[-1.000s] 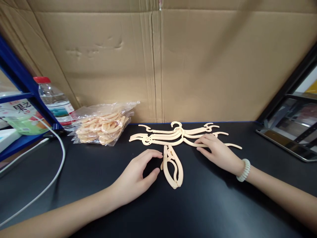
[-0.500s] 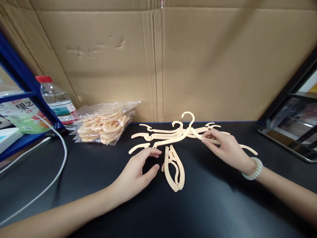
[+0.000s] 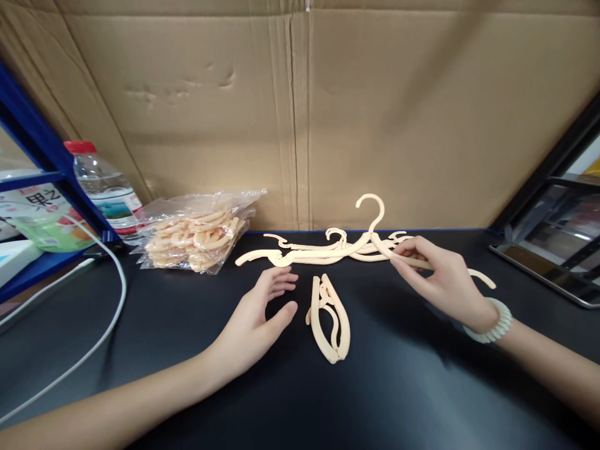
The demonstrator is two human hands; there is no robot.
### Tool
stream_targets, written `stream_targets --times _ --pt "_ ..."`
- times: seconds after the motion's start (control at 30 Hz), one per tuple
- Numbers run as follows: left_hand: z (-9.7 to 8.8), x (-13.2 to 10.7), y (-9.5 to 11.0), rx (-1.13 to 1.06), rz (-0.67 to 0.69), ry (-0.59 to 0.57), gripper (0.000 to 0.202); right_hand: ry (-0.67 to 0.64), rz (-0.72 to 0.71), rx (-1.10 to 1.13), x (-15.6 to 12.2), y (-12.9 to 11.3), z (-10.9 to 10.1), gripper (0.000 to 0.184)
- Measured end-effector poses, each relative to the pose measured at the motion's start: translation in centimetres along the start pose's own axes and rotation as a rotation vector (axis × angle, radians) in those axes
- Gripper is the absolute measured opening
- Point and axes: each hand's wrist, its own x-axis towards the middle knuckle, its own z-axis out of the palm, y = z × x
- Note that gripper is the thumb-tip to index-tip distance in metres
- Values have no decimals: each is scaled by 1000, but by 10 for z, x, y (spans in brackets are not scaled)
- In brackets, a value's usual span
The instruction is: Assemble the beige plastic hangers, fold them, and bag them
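Observation:
My right hand (image 3: pixel 438 280) pinches one arm of a cream plastic hanger (image 3: pixel 370 234) and holds it lifted above the black table (image 3: pixel 187 350), hook pointing up. Under it lies a small pile of unfolded hangers (image 3: pixel 304 250) of the same kind. My left hand (image 3: pixel 260 315) rests on the table with its fingers apart, holding nothing, just left of a folded hanger (image 3: pixel 330 319) that lies flat in front of me.
A clear plastic bag of folded hangers (image 3: pixel 197 234) lies at the back left. Behind it stands a water bottle (image 3: pixel 105 190) by a blue shelf frame (image 3: pixel 32 144). A white cable (image 3: pixel 105 312) crosses the left side. A cardboard wall (image 3: pixel 304 112) closes the back; a tablet (image 3: pixel 544 269) lies far right.
My right hand took hold of one hanger from the pile and raised it up and to the right. My left hand opened slightly and stayed in place.

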Motion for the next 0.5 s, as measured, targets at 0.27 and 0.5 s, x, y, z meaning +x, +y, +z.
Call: stream_targets --times 0.27,0.5 --pt "1 -3 7 -136 -34 88 54 -120 -268 -72 -5 -3 6 9" --pt "-1 1 9 -234 -88 156 44 -182 -459 -190 -3 -6 1 13"
